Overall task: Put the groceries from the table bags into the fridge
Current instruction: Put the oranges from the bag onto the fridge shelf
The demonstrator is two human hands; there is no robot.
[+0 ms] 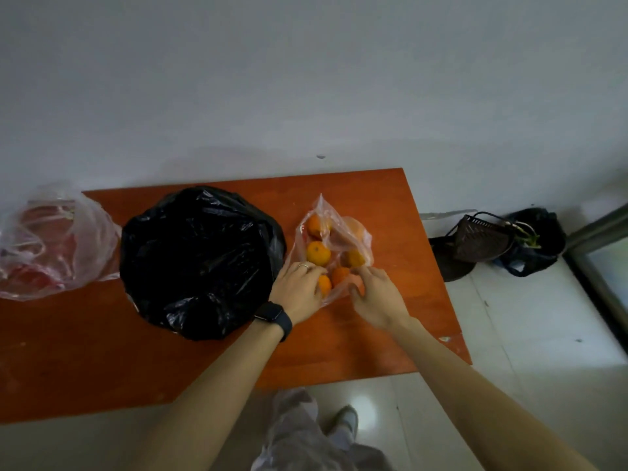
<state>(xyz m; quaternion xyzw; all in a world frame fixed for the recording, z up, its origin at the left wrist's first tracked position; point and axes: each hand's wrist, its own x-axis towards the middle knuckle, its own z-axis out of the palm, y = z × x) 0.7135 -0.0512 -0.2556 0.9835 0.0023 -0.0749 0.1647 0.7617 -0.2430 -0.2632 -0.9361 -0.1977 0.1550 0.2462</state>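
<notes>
A clear plastic bag [334, 229] with several oranges [318, 253] lies on the right part of the orange-brown table [390, 317]. My left hand [299, 288], with a ring and a black watch on the wrist, grips an orange [324, 285] at the bag's near edge. On the bag's right near edge, my right hand [377, 299] pinches the plastic. A large black bag [200, 260] sits in the middle of the table. A clear bag with red contents [51, 243] rests at the far left.
A white wall runs behind the table. On the tiled floor to the right lie a dark woven basket [479, 241] and a black bag with green stems [533, 241]. A metal-framed edge [598, 263] stands at the far right. My legs and shoe show below the table.
</notes>
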